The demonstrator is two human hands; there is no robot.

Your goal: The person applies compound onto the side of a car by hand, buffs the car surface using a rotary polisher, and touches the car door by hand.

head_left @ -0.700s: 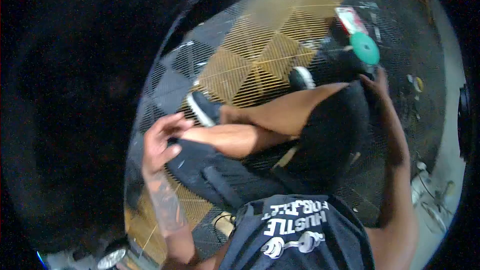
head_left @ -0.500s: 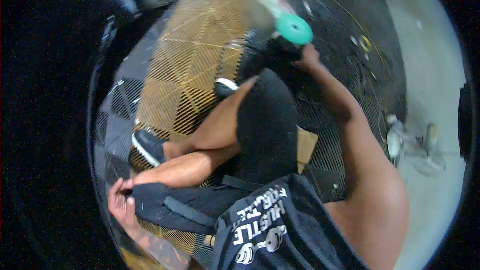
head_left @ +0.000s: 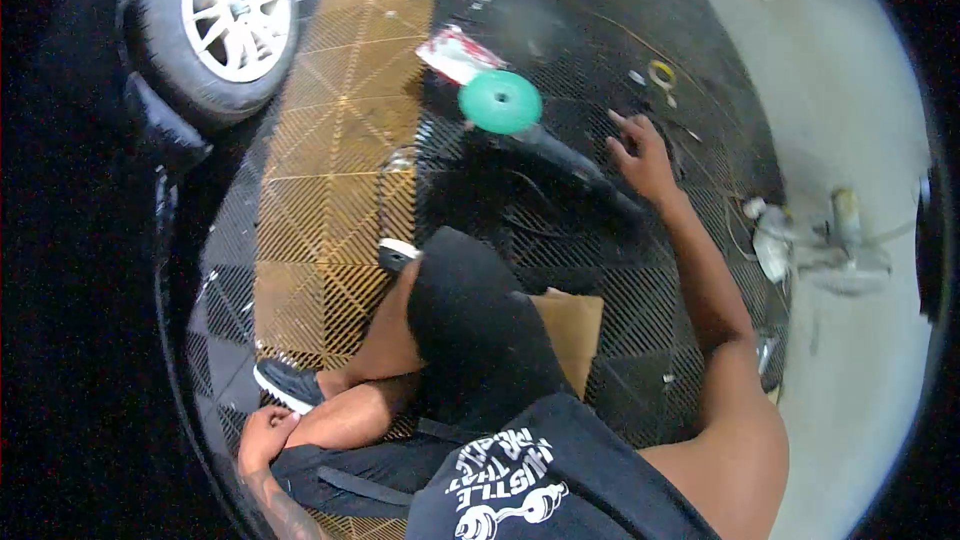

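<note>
A power polisher (head_left: 570, 158) with a round green pad (head_left: 485, 112) lies on the dark floor tiles, its pad facing up. Just right of its black body is my right hand (head_left: 645, 155), fingers apart and holding nothing. My left hand (head_left: 266, 434) rests on my bent leg by the knee, its fingers loosely curved against the skin. A red-and-white packet (head_left: 460, 54) lies just beyond the green pad.
A car wheel (head_left: 240, 10) with white spokes stands at upper left. On the right are a yellow tape roll (head_left: 661, 74) and a pale wall (head_left: 800, 110). Cardboard (head_left: 570, 335) lies beside my thigh. Yellow and black grid tiles (head_left: 300, 220) cover the floor.
My right hand has let go of the polisher and drawn off to its right. My left hand stays at the knee, fingers closer to the leg. The whole view has shifted.
</note>
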